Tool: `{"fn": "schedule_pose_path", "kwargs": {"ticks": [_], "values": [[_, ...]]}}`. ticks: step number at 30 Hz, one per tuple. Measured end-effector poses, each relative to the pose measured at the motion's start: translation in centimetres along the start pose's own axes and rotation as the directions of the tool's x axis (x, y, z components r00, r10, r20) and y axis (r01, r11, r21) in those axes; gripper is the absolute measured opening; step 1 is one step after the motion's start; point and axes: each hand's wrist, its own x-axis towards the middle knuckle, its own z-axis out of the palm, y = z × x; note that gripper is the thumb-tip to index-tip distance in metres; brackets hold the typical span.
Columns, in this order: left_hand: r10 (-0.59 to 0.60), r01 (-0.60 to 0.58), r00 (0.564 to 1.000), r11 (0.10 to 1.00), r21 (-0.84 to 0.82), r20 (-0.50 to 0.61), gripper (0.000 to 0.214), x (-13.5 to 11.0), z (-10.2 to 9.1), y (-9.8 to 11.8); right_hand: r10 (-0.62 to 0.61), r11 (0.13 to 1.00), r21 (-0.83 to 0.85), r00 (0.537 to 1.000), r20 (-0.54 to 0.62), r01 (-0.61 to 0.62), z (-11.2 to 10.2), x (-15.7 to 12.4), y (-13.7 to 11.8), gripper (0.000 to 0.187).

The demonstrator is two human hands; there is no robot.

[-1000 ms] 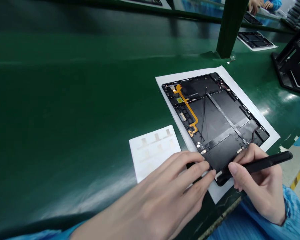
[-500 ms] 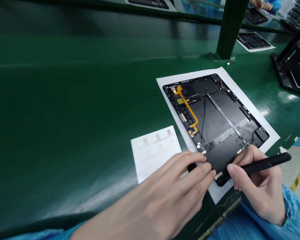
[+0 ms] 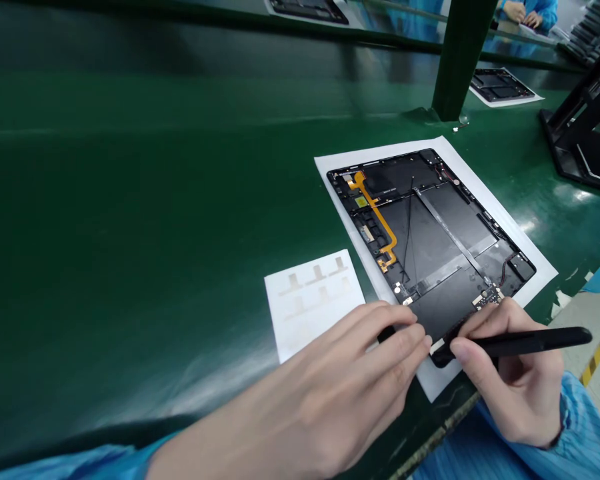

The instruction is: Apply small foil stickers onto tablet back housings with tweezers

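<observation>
Black stylus-shaped tool [image 3: 535, 342] is pinched pen-fashion in the right hand [image 3: 515, 380], while the open left hand [image 3: 330, 383] is laid against the near edge of the black tablet housing [image 3: 455, 220].

We find the scene brightly lit, with the light seeming to fall from overhead. Pale glare streaks across the glossy green tabletop [image 3: 130, 200] near the bottom of the view and again toward the right. The white paper sheet [image 3: 535, 283] looks nearly washed out. Shadows stay soft, darkest beneath our left hand [image 3: 300, 393], which looks slightly blurred. Wide-angle distortion bends the far rail [image 3: 230, 27] toward the edges, and distant details lose sharpness.
</observation>
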Motion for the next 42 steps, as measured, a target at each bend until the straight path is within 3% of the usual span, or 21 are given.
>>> {"fn": "schedule_pose_path", "kwargs": {"ticks": [7,15,24,27,32,36,39,42], "values": [[0.083,-0.084,0.996,0.994,0.067,0.023,0.022,-1.0,0.2,-0.3,-0.037,0.999,-0.029,0.981,0.190,0.043,-2.1,1.5,-0.2,0.009],[0.075,-0.076,0.997,0.996,0.037,0.026,0.028,-1.0,0.5,-0.4,-0.057,0.997,-0.027,0.939,0.340,0.070,-2.7,2.9,-0.2,0.009],[0.076,-0.075,0.997,0.995,0.073,-0.010,0.039,-1.5,1.0,-0.3,-0.159,0.958,-0.171,0.921,0.356,0.231,-2.0,3.2,-0.7,0.007],[0.099,-0.100,0.995,0.991,0.091,0.010,0.037,-1.4,1.0,-0.4,-0.123,0.974,-0.137,0.933,0.339,0.179,-2.0,2.9,-0.4,0.007],[0.111,-0.112,0.994,0.984,0.135,0.019,0.037,-0.9,0.9,-0.5,-0.006,1.000,-0.024,0.989,0.150,0.009,-2.1,2.0,0.1,0.007],[0.084,-0.103,0.992,0.973,0.205,0.099,0.038,-0.4,0.6,0.0,0.010,1.000,-0.003,0.993,0.118,-0.010,-2.1,1.8,0.2,0.008],[0.063,-0.109,0.984,0.952,0.286,0.166,0.028,-0.3,0.6,1.1,0.000,1.000,-0.002,0.995,0.104,0.000,-1.9,1.9,0.3,0.009],[0.034,-0.080,0.986,0.954,0.288,0.163,0.020,0.0,0.6,1.7,-0.019,1.000,0.003,0.996,0.081,0.019,-1.8,1.9,0.6,0.008]]}}
